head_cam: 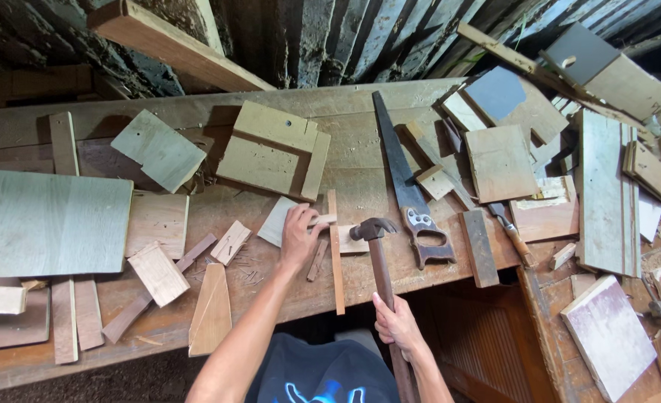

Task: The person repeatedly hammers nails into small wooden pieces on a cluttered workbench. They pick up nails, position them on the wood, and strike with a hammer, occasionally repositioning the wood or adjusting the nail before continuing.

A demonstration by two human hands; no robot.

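Head view: your left hand (298, 237) pins a small wood strip (321, 220) across the long slat (336, 254) on the surface, just left of the handsaw (409, 195). Right hand (395, 321) clenches the claw hammer (374, 230) handle. Keep fingers clear; strike squarely.

No packages, labels, signs or screens show anywhere in this view; only bare wood and hand tools lie about the workbench, from nine o'clock to three o'clock.
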